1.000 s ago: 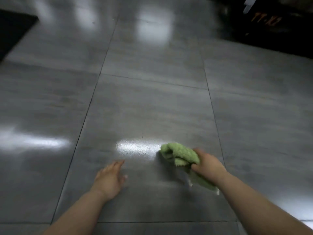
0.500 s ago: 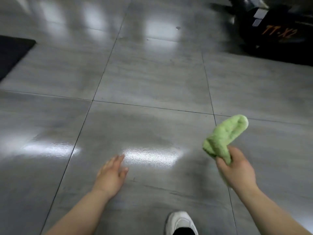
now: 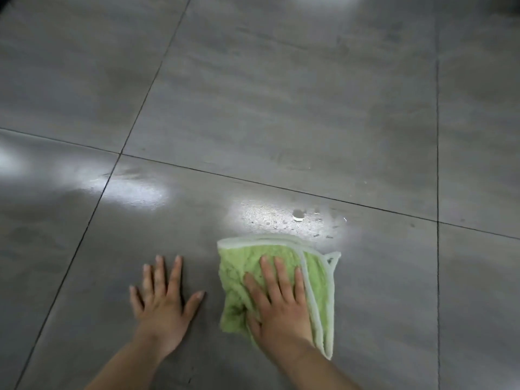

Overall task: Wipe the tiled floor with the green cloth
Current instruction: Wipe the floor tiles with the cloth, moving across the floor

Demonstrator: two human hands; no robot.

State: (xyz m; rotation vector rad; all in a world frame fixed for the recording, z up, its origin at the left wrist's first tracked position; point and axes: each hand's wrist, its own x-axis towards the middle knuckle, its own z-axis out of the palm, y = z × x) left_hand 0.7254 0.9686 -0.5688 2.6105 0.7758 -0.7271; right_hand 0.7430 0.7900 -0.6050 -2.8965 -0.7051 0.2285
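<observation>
Right hand [image 3: 281,302], fingers straight, presses flat on green cloth [image 3: 318,277]; left hand [image 3: 163,302] beside it, fingers spread on tiled floor [image 3: 281,108].

The cloth [image 3: 233,277] is light green, bordered by a pale whitish trim [image 3: 309,288]. The floor [image 3: 281,108] is mid-grey, its tiles streaked with faint lighter and darker grain and split into a grid by thin dark lines [image 3: 281,188]; speckled white glare patches [image 3: 135,192] lie across it
</observation>
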